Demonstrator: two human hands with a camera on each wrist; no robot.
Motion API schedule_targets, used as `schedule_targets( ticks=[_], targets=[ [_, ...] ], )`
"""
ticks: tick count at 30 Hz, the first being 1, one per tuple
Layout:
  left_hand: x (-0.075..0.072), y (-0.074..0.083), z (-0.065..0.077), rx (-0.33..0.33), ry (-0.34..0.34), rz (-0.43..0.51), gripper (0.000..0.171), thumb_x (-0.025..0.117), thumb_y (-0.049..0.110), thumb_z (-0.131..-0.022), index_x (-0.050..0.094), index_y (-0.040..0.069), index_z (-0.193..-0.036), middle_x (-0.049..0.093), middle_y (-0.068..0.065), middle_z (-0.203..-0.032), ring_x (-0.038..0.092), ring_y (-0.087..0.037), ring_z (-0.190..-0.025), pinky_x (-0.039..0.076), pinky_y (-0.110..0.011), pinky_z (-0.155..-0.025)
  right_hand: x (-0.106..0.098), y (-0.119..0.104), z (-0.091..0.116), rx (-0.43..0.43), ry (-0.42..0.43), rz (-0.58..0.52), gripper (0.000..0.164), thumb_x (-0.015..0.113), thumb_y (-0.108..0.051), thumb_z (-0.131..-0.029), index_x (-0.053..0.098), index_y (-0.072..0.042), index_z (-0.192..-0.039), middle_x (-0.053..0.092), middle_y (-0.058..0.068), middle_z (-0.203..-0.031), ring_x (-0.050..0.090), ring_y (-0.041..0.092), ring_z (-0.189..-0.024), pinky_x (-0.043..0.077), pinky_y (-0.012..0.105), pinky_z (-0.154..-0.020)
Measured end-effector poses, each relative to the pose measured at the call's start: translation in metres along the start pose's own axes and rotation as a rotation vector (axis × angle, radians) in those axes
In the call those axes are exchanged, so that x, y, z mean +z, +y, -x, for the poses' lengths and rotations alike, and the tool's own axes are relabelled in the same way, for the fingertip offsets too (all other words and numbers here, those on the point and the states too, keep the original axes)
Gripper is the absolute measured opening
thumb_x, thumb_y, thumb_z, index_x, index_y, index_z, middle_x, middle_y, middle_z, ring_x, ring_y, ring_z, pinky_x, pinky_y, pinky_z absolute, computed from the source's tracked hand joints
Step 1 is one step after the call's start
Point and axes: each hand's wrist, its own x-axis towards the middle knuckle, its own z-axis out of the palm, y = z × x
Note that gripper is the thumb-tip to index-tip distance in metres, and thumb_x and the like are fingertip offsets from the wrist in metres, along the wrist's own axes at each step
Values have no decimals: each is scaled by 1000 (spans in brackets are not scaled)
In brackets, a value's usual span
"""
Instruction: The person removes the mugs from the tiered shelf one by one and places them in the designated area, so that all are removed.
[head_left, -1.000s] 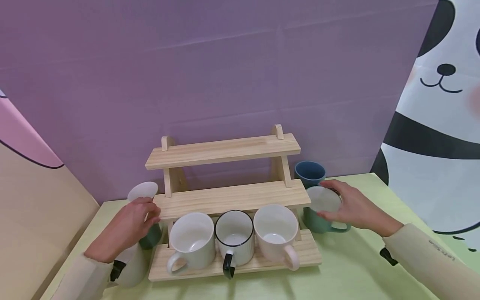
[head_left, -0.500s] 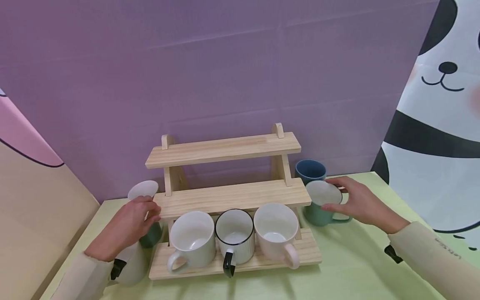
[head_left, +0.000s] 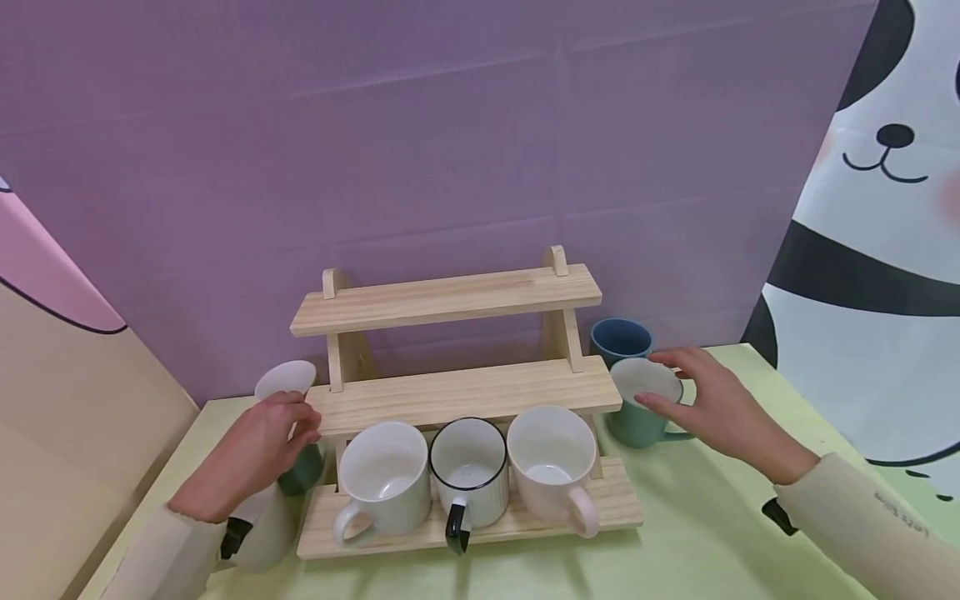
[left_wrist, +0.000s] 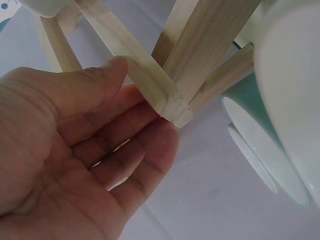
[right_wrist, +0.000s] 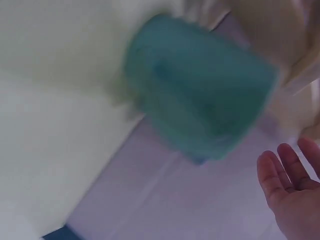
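Observation:
In the head view my left hand (head_left: pixel 251 454) pinches the left end of the middle board of a three-tier wooden shelf (head_left: pixel 465 396). The left wrist view shows the thumb against the wood (left_wrist: pixel 150 82) and the fingers at its corner. My right hand (head_left: pixel 720 408), fingers spread, is beside the rim of a green mug (head_left: pixel 636 427) with a pale inside. That mug stands upright to the right of the shelf, handle to the right. It appears blurred in the right wrist view, where the teal mug (right_wrist: pixel 195 85) is apart from the extended fingers (right_wrist: pixel 270 175).
A white mug (head_left: pixel 386 479), a black-rimmed mug (head_left: pixel 480 496) and a pale pink mug (head_left: pixel 551 467) line the bottom board. Behind the green mug stands a blue mug (head_left: pixel 621 335). Left of the shelf, partly hidden, are a dark green mug (head_left: pixel 303 471) and white ones.
The green mug has shifted slightly back toward the blue mug. My right hand went back with it and now has its fingers off it. The left hand stays on the shelf.

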Motion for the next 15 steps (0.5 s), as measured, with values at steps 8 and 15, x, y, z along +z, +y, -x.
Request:
schedule_targets(
  ticks=[8,15],
  targets=[
    [1,-1,0,-1,8,3,16,80,2,-71,67,8,-76,48,7,-72,48,-13,-70,47,-34,-64,2,-65,3,-127,-38,-34,53,72,-35,-84,55,-5,-124,53,6,-121,54,27,-104,47,49,-83],
    [1,-1,0,3,13,-5,16,80,2,-70,67,9,-75,48,8,-72,47,-13,-69,47,-34,-64,11,-111,10,-132,-156,35,78,66,-64,-75,55,-7,-127,50,2,-125,49,22,-113,46,47,-88]
  ],
)
